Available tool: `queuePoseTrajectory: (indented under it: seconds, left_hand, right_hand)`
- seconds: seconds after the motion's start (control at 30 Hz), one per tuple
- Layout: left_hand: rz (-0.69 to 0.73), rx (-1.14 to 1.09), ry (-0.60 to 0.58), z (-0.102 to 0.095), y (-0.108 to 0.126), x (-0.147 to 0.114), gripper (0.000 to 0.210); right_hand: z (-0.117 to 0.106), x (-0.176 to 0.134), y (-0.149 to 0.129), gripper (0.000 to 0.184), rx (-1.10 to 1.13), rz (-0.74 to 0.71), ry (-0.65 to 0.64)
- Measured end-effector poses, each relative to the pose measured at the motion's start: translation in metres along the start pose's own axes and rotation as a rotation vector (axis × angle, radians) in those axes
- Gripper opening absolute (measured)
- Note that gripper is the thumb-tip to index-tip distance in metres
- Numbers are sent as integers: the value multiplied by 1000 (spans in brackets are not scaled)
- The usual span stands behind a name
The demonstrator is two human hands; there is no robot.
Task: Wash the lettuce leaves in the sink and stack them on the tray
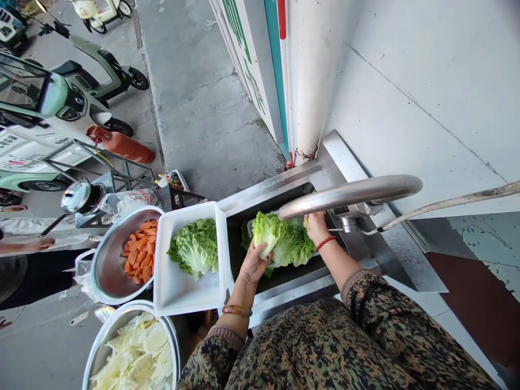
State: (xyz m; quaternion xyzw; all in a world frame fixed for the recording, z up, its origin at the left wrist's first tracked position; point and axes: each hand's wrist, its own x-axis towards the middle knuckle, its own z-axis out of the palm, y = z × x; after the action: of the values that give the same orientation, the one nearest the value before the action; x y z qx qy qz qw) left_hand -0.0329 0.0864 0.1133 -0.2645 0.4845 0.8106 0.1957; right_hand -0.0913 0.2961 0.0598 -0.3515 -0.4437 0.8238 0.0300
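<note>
My left hand (255, 262) is closed around a pale green lettuce leaf (266, 235) above the sink. More lettuce (294, 244) lies under and beside it, inside the steel sink (276, 287). My right hand (316, 227) is at the far side of that lettuce, next to the base of the curved faucet (349, 195). Its fingers are curled and partly hidden, with a bit of pale green at their tips. To the left of the sink, a white plastic tub (190, 300) holds a pile of lettuce leaves (197, 249).
Left of the tub, a metal basin (108, 265) contains cut carrots (140, 252). Below it, a pot (176, 352) is filled with cabbage pieces (138, 357). A person (36, 271) stands beyond. A red gas cylinder (122, 145), scooters and a wall (430, 81) surround the area.
</note>
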Motion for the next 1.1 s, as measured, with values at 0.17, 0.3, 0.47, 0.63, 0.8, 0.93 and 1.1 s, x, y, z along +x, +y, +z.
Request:
queuePoseTrajectory:
  seconds: [0.17, 0.3, 0.47, 0.63, 0.8, 0.93, 1.1]
  left_hand:
    - [64, -14, -16, 22, -5, 7, 52]
    - [145, 15, -74, 42, -17, 17, 50]
    - [170, 26, -135, 57, -25, 23, 52]
    - [108, -8, -152, 67, -19, 27, 52]
    - [83, -47, -129, 71, -15, 29, 49]
    - [112, -127, -76, 73, -15, 29, 47]
    - [98, -164, -20, 74, -18, 31, 45]
  right_hand:
    - [-12, -55, 12, 42, -209, 72, -248]
    - [-12, -86, 27, 39, -440, -65, -384]
    - [-14, -70, 17, 22, -674, -411, -281]
    - [-27, -57, -4, 21, -711, -516, -359]
    - [-27, -54, -1, 29, -483, -265, -358]
    - [-22, -52, 8, 32, -242, -101, -387]
    - [-23, -54, 7, 29, -308, -188, -349]
